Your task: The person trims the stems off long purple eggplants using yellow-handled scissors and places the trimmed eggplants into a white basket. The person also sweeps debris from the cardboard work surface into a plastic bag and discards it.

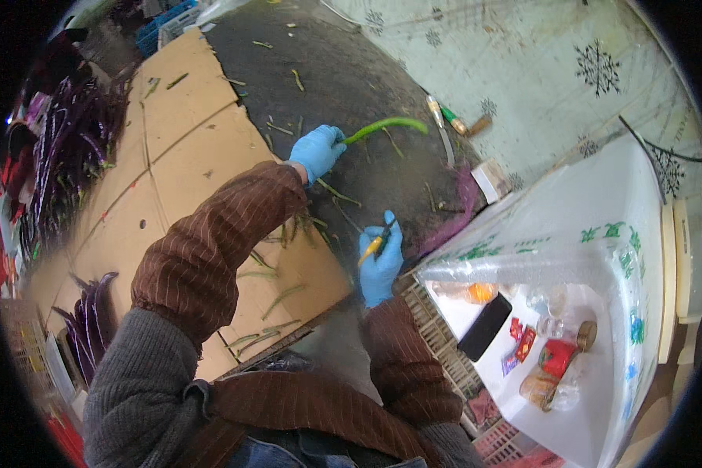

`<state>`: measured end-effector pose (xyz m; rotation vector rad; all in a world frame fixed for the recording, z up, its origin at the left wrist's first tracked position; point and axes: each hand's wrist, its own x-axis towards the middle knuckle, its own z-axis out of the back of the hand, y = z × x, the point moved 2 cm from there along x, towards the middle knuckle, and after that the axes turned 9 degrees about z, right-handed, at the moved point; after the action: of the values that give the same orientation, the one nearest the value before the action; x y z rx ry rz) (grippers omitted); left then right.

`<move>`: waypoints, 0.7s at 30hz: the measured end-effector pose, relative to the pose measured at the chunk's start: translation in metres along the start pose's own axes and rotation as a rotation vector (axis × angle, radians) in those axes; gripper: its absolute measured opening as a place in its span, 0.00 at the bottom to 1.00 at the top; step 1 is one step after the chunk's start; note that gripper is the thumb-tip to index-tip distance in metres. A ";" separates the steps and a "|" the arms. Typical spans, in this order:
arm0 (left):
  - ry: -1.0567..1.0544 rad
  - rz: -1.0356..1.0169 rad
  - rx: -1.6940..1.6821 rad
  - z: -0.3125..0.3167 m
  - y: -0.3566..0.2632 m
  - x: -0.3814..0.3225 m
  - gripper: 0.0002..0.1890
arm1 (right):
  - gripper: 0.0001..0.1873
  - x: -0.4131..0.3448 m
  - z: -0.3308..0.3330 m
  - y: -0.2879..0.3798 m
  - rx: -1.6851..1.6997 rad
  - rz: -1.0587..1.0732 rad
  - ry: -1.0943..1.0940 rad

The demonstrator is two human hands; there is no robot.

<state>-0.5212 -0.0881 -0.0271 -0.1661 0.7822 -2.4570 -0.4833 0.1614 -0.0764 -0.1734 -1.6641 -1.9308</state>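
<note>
Gloved in blue, my left hand [317,151] grips one end of a long green vegetable, possibly a pepper [389,123], which reaches out to the right over a dark worktop [395,181]. Lower and to the right, my right hand [381,257], also in a blue glove, is closed around the yellow and black handle of a small knife [372,248]; a thin blade seems to point up and left. The two hands are apart. Green trimmings [278,301] lie scattered on the cardboard sheet [181,140] beneath my left arm and on the dark top.
Long purple eggplants [70,152] are piled at the left, with a smaller bunch [90,319] below. A white foam box [579,257] at the right holds a phone [485,327] and small packets. A knife [440,128] and a green-handled tool [453,120] lie beyond the worktop's right part.
</note>
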 end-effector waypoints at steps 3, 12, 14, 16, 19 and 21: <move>-0.069 -0.029 -0.052 0.019 0.005 -0.005 0.11 | 0.31 0.000 -0.001 -0.005 0.034 -0.060 0.048; 0.242 0.272 -1.185 0.048 0.035 -0.075 0.26 | 0.34 -0.001 -0.006 -0.015 0.024 -0.039 -0.015; 0.134 0.380 -1.320 0.069 0.065 -0.112 0.26 | 0.35 0.007 -0.008 -0.008 -0.023 -0.012 -0.037; -0.053 0.483 -1.383 0.087 0.102 -0.153 0.26 | 0.37 0.022 -0.009 -0.005 -0.186 -0.042 0.034; -0.197 0.560 -1.262 0.116 0.161 -0.223 0.26 | 0.38 0.082 -0.024 -0.011 -0.522 0.024 0.022; -0.293 0.618 -1.233 0.126 0.190 -0.272 0.24 | 0.29 0.139 -0.041 -0.030 -0.601 -0.099 0.077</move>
<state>-0.1692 -0.1336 -0.0185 -0.5961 1.7622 -1.0875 -0.6022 0.0775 -0.0482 -0.2442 -1.0176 -2.4313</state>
